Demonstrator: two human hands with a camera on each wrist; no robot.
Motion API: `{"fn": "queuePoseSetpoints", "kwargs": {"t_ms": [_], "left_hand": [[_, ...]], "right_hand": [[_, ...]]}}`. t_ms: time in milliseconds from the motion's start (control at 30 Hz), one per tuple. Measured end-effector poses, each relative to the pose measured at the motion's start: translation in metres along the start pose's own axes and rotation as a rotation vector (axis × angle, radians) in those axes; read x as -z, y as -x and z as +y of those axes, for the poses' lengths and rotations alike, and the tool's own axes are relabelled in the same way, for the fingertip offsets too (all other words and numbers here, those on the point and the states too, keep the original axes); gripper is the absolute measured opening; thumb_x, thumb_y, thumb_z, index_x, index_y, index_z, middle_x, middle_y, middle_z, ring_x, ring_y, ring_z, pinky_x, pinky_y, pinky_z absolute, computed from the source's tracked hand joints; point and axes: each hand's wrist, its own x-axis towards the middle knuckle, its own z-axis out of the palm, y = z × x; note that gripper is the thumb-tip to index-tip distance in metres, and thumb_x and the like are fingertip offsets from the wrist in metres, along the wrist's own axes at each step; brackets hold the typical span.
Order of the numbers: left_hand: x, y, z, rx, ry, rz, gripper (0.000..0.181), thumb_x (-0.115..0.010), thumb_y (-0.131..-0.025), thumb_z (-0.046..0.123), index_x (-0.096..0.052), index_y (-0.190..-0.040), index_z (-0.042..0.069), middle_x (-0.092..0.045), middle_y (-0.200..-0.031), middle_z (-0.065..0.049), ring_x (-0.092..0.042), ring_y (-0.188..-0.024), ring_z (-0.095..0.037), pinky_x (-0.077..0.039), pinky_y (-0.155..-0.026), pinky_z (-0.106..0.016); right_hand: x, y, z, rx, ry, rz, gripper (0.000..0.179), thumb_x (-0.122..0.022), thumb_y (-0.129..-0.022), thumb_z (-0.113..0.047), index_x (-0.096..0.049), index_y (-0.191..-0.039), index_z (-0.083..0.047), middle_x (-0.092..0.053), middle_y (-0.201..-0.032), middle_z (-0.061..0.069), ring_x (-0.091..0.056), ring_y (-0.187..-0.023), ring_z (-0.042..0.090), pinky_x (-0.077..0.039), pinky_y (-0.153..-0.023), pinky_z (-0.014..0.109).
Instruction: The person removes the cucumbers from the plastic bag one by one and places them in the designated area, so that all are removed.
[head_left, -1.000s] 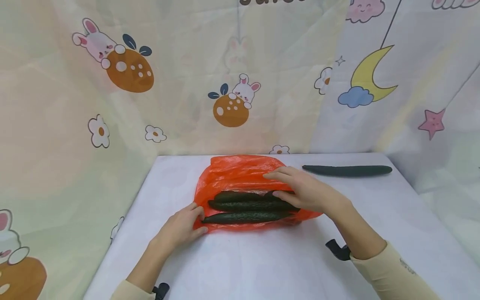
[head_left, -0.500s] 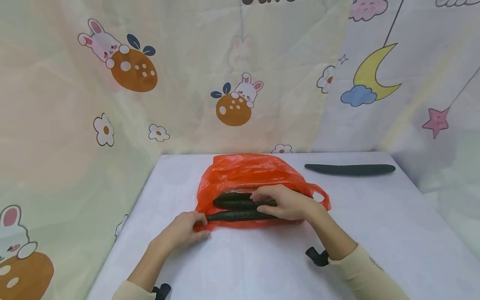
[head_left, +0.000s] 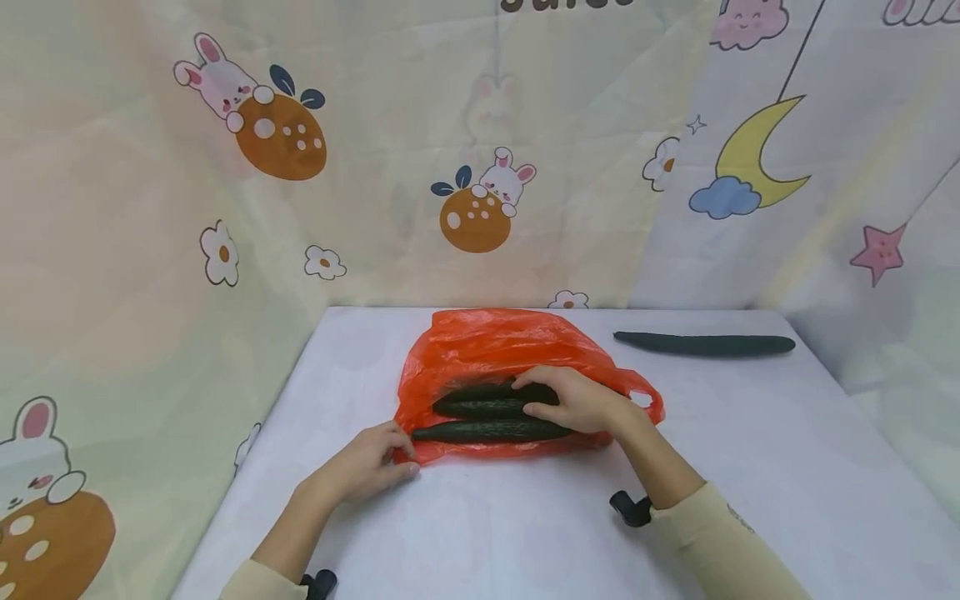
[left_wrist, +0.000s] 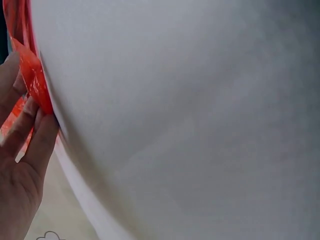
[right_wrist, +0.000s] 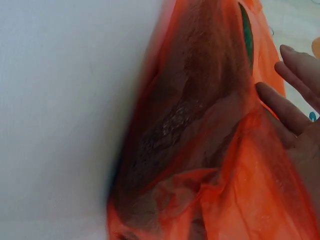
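Leftward and a little nearer the tabletop's point(head_left: 525, 525) front, the right hand point(head_left: 577, 400) has shifted since the earliest head frame, baring a handle loop point(head_left: 658, 408) on the bag's right end. At the left, the left hand point(head_left: 367, 458) pinches the left edge of the red bag point(head_left: 502, 333), a grip the head view partly hides but the left wrist view shows, with film between thumb and fingers. The bag lies at the middle of the far edge, its opening facing the front. At least three cucumbers lie lengthwise in the opening; the front cucumber point(head_left: 487, 431) is the most exposed. Over the right part of the rear ones, the right hand has finger and thumb apart, and whether it grips a cucumber cannot be told. Its wrist view adds dark shapes seen through the film and a green sliver at a gap. Farthest right, a lone cucumber point(head_left: 705, 345) lies near the far right corner, visible only from the head. Settling the cucumbers within the bag seems the step in hand; the next move probably calls for steady film at the left and gentle pressure from the right.
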Motion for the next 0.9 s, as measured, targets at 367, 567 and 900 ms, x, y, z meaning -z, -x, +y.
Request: {"fn": "queuePoseSetpoints", "kwargs": {"t_ms": [367,567,900], "left_hand": [[-0.003,-0.005,-0.006,0.020,0.024,0.041,0.007,-0.075,-0.095,0.030,-0.073,-0.089,0.030,-0.060,-0.097,0.015,-0.057,-0.094,-0.008,-0.053,-0.087,-0.034],[-0.004,-0.012,-0.002,0.046,0.002,0.046,0.015,-0.083,-0.088,0.027,-0.069,-0.082,0.028,-0.057,-0.089,0.009,-0.053,-0.083,-0.010,-0.049,-0.072,-0.027],[-0.004,-0.014,0.002,0.068,0.000,0.021,0.021,-0.085,-0.085,0.026,-0.065,-0.090,0.026,-0.055,-0.089,0.004,-0.052,-0.082,-0.013,-0.047,-0.069,-0.027]], "right_hand": [[0.001,-0.007,0.018,-0.020,-0.002,0.034,0.044,-0.073,-0.097,-0.029,-0.060,-0.139,-0.020,-0.063,-0.136,-0.003,-0.056,-0.127,0.020,-0.045,-0.109,0.049],[0.003,-0.007,0.020,-0.028,-0.009,0.041,0.046,-0.072,-0.098,-0.027,-0.059,-0.140,-0.017,-0.063,-0.137,0.002,-0.056,-0.128,0.025,-0.045,-0.109,0.052],[0.007,-0.008,0.022,-0.040,0.010,0.027,0.046,-0.072,-0.098,-0.028,-0.059,-0.141,-0.017,-0.063,-0.138,0.001,-0.057,-0.129,0.025,-0.046,-0.108,0.052]]}}
